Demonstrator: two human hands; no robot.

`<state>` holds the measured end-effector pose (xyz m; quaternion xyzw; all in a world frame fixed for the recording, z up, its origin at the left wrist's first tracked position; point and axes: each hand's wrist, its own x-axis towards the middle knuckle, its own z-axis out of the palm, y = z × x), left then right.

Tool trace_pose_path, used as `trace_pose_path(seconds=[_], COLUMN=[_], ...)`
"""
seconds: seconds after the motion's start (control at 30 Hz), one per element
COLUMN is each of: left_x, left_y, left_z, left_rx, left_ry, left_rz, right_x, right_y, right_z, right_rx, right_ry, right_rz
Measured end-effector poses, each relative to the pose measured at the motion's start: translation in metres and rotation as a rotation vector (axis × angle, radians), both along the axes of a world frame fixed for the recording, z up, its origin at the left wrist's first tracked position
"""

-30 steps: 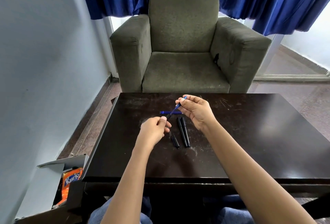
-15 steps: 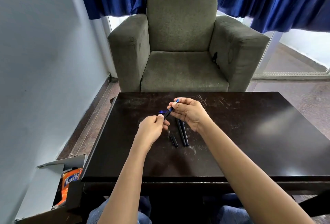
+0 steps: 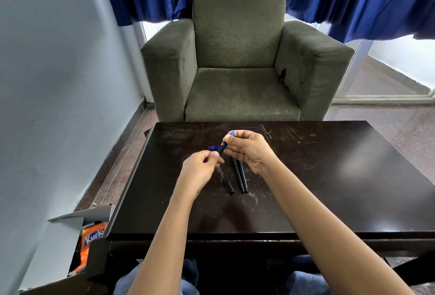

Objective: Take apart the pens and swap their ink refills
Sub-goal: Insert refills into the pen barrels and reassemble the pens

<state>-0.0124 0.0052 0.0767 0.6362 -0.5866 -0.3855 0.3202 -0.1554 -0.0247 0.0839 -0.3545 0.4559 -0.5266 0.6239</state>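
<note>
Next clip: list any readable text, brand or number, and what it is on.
"Kurk": on the orange snack packet in the open cardboard box; the word's end is hidden.
Pen parts on the table: any print is too small to read.

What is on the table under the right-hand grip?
Two black pen barrels lie side by side on the table, running under the right-hand grip that holds the blue-black pen. Their far ends are covered, so I cannot tell if tips are fitted.

Soft window daylight, glare on the table (image 3: 353, 165), wide-angle edge distortion.
</note>
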Motion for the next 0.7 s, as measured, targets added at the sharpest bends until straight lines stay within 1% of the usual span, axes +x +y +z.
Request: trace_pose_path(seconds=[0.1,0.17,0.27,0.43,0.63,0.7], left_x=[0.0031,0.0023,0.0008,0.0015,-0.0012,-0.0011], left_y=[0.0003,-0.0004,-0.0015,0.0002,-0.0011,-0.0008], left_z=[-0.0019,-0.0024,-0.0006,-0.0010,-0.0011,-0.0015], left_rx=[-0.045,-0.031,0.031,-0.039,0.024,0.010], left_ry=[-0.019,-0.031,0.001,-0.024,-0.007,-0.014], left_rz=[0.008,0.017,0.031,0.022,0.023,0.014], right_x=[0.0001,0.0005,0.0011,0.0001,0.0006,-0.0002], right_y=[-0.0006,-0.0009,-0.0018,-0.0021,-0.0020,-0.0024], right_z=[-0.0021,-0.0034,-0.0035,-0.0041,-0.0043,-0.0041], right_rx=[0.001,-0.003,-0.002,-0.002,0.000,0.000], right_ry=[0.025,0.038,0.042,0.047,0.051,0.052], right_rz=[0.010,0.012,-0.009,-0.011,-0.021,-0.027])
